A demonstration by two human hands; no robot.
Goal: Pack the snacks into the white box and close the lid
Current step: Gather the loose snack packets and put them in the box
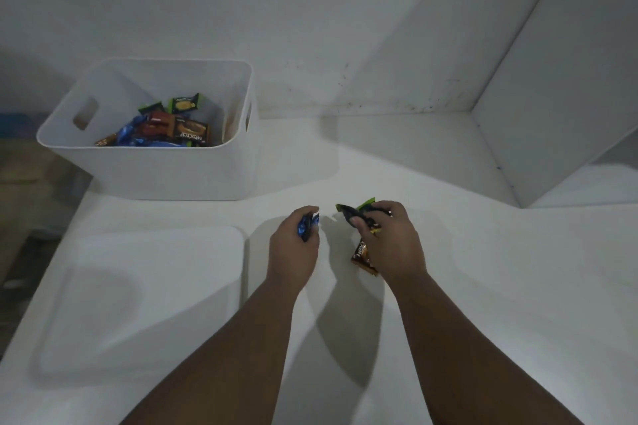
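My two bare arms come up from the bottom, and I see each one ends in a full hand. The left hand (293, 245) has its fingers (307, 214) curled tight around one small blue packet (307, 226). The right hand (390, 245) is clenched on more: a green-and-black packet (355, 212) sticks out past its fingertips, and a brown packet (362, 257) hangs under its palm. So I count three snacks in my hands, though a fourth may hide inside the right fist; I cannot tell. I see no loose snacks on the white table (483, 286). The white box (155, 176) stands open, well beyond the left fingers and off to their left, with a pile of snacks (162, 131) in it. I can pick out about seven or eight, but they overlap, so the count is rough. There is one box and one lid (138, 297), which lies flat just to the left of my left wrist. I think the brown packet could slip out, because the right hand holds too much at once. A throw from here might also miss the box.
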